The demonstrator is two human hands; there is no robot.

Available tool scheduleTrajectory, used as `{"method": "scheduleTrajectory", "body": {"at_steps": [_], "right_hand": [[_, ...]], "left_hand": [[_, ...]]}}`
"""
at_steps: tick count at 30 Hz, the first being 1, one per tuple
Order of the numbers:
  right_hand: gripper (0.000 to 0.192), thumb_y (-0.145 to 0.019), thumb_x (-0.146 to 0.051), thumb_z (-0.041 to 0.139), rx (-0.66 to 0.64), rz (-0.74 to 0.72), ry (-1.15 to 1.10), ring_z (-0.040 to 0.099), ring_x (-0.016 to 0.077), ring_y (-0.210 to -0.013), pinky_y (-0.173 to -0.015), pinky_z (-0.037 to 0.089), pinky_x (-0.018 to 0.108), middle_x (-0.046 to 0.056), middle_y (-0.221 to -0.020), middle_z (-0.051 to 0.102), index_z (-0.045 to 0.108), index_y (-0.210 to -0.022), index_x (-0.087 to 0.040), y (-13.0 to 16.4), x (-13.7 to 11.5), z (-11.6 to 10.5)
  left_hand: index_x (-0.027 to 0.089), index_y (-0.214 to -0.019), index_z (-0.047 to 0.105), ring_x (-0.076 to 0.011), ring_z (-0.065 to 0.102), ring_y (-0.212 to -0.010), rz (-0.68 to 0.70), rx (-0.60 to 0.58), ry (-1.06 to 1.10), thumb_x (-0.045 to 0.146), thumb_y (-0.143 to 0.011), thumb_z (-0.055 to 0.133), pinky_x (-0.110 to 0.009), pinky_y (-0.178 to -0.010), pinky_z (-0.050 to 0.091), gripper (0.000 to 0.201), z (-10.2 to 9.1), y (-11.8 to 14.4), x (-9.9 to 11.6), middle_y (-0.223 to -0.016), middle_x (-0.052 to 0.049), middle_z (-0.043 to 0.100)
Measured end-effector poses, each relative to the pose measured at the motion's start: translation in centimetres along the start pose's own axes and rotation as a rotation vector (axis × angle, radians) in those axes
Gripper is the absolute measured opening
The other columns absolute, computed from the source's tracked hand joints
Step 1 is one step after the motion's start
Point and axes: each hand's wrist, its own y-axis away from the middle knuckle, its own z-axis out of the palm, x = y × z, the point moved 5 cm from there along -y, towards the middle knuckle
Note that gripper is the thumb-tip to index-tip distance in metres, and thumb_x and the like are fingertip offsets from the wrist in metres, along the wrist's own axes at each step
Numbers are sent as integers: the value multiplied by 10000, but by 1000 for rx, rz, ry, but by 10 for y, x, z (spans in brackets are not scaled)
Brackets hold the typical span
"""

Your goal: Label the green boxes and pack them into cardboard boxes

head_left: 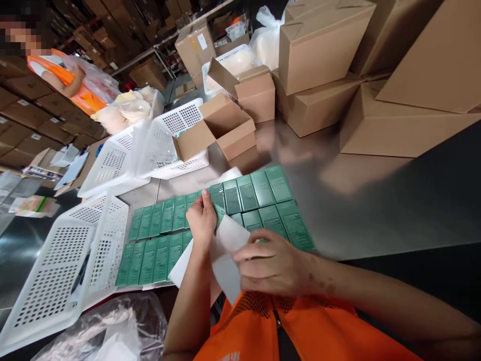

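Note:
Two rows of green boxes lie side by side on the metal table in front of me. My left hand is closed over the middle of the rows, thumb uppermost; whatever its fingers pinch is hidden. Right beside it, a small greenish patch touches the upper end of a white paper sheet. My right hand has its fingers bent round the right edge of this sheet, close to my orange vest. The sheet is folded or curled, and part of it passes behind my left forearm.
White perforated baskets stand left and behind the boxes. An open carton leans by one basket. Large cartons are stacked at the back right. A clear plastic bag is at lower left. Another person in an orange vest stands beyond.

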Motion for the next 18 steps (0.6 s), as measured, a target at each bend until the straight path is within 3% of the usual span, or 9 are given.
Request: {"method": "scheduleTrajectory", "body": {"at_steps": [2, 3, 7, 9, 14, 18], "right_hand": [[239, -1011, -162, 517, 41, 104, -195, 701, 124, -972, -860, 498, 304, -40, -841, 751, 676, -854, -245, -4, 4, -23], [221, -1005, -196, 538, 71, 228, -284, 706, 128, -907, -824, 516, 297, -32, -837, 750, 692, -855, -250, -4, 15, -35], [139, -814, -338, 754, 275, 911, -352, 616, 141, -660, -630, 485, 285, 6, -760, 724, 736, -770, -206, 16, 92, -73], [238, -721, -406, 786, 307, 1107, -402, 572, 137, -631, -586, 445, 273, 17, -731, 706, 742, -777, -179, 27, 128, -77], [275, -667, -413, 769, 159, 1206, -506, 560, 139, -622, -524, 409, 244, 10, -669, 664, 744, -801, -174, 39, 180, -59], [236, -706, -355, 761, 73, 1144, -344, 593, 150, -657, -581, 424, 259, 16, -734, 705, 737, -867, -183, 47, 199, -47]], "left_hand": [[223, -530, 445, -144, 372, -525, 37, -49, -11, 408, -955, 457, -275, -582, 275, 464, 2, -4, -1, -490, 25, 417], [218, -542, 490, -145, 384, -523, 56, -99, 11, 438, -950, 457, -273, -578, 282, 465, 5, -5, 0, -489, 26, 416], [183, -817, 722, -141, 396, -510, 121, -474, 235, 631, -915, 434, -258, -550, 307, 542, 25, 8, 12, -500, 46, 396], [171, -933, 743, -133, 393, -529, 162, -623, 294, 653, -888, 471, -254, -548, 308, 555, 37, 20, 24, -539, 45, 428], [181, -786, 679, -116, 371, -519, 199, -709, 235, 570, -853, 532, -249, -530, 291, 422, 65, 36, 44, -541, 53, 438], [195, -680, 616, -123, 430, -547, 172, -684, 141, 431, -865, 534, -256, -575, 320, 311, 84, 36, 47, -564, 35, 512]]}}
